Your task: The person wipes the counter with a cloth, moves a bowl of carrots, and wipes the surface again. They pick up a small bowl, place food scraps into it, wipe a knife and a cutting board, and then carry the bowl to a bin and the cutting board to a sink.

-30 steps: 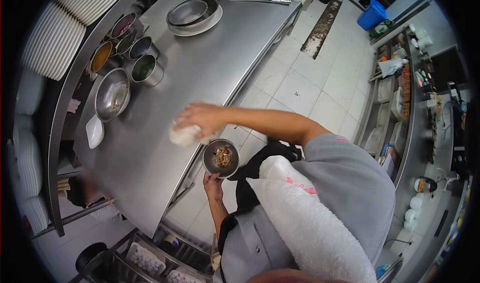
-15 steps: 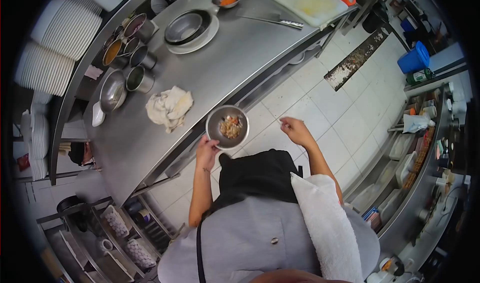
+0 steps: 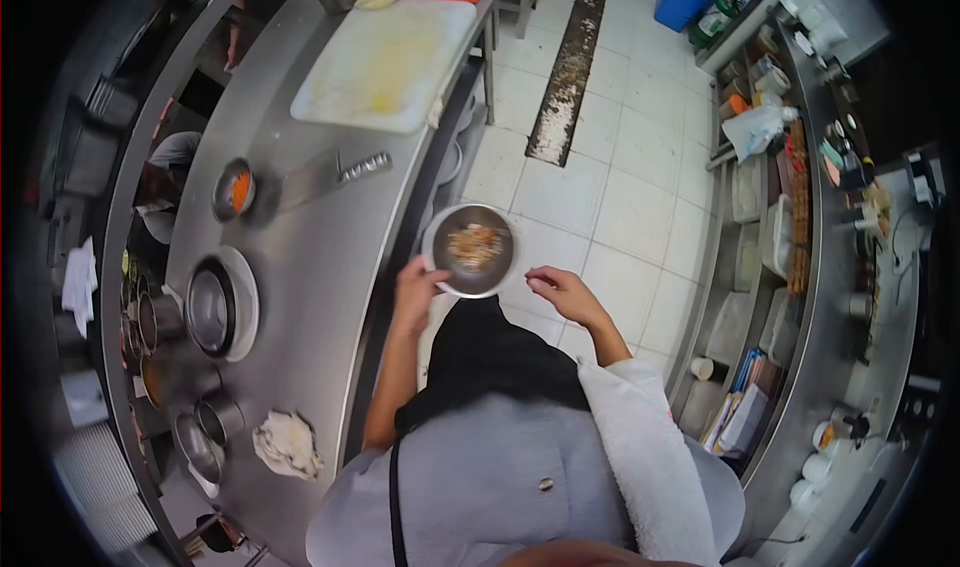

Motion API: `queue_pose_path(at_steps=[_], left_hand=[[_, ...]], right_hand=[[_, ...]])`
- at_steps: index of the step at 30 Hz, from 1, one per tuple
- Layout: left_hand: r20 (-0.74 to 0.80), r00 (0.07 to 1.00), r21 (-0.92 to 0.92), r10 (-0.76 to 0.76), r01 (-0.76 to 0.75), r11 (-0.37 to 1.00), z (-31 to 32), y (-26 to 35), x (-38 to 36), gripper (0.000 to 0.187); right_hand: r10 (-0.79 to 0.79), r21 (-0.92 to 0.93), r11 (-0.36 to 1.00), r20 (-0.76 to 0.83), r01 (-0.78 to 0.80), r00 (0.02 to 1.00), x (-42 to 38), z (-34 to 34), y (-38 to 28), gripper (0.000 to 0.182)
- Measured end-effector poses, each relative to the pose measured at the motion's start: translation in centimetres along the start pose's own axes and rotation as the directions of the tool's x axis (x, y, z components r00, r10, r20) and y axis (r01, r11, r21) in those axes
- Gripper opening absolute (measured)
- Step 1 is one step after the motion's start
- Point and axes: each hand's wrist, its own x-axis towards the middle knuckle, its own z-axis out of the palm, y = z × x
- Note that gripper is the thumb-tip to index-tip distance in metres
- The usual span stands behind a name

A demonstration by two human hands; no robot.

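My left hand [image 3: 418, 292] grips a round metal bowl [image 3: 470, 281] by its near left rim, the thumb over the edge. Chopped food [image 3: 474, 248] in pale and orange bits lies in the bottom of the bowl, which I hold in front of my apron over the floor. Just right of the rim, apart from it, my right hand [image 3: 566, 295] has its fingers curled in, and nothing shows between them.
To the left runs a steel counter [image 3: 300, 297] bearing a cutting board [image 3: 385, 72], a cleaver [image 3: 310, 179], a small bowl with orange bits [image 3: 233, 170], stacked bowls [image 3: 208, 305] and a crumpled cloth [image 3: 287, 445]. Shelving [image 3: 735, 297] lines the right. Another person [image 3: 165, 182] is beyond the counter.
My view has swung to the right along the counter, so the cutting board and cleaver appear closer. The bowl stays in my left hand; my right hand has come nearer to its rim.
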Motion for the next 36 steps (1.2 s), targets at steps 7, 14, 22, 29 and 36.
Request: queue_pose_path(at_steps=[7,14,22,29,36], left_hand=[[0.371,0.917,0.159,-0.150,0.096,0.983,12.6,7.2,12.9,0.023],[0.605,0.761,0.395,-0.234,-0.032,0.918,23.3,10.0,25.9,0.015],[0.496,0.775,0.420,-0.391,0.180,0.889,34.6,15.1,43.0,0.019],[0.132,0.976,0.008,-0.172,0.172,0.985,37.7,22.5,57.5,0.040],[-0.069,0.959,-0.081,-0.275,0.269,0.960,38.7,22.8,74.4,0.045]], right_hand=[[0.334,0.516,0.845,-0.305,-0.140,0.892,7.1,-7.9,1.1,0.016],[0.510,0.787,0.616,-0.427,0.029,0.747,14.9,-16.3,-0.9,0.008],[0.511,0.660,0.751,-0.569,-0.012,0.644,29.4,-35.8,4.6,0.004],[0.348,0.450,0.892,-0.608,-0.051,0.714,46.6,-56.8,1.7,0.009],[0.320,0.479,0.874,-0.685,0.074,0.654,66.5,-68.8,2.3,0.011]])
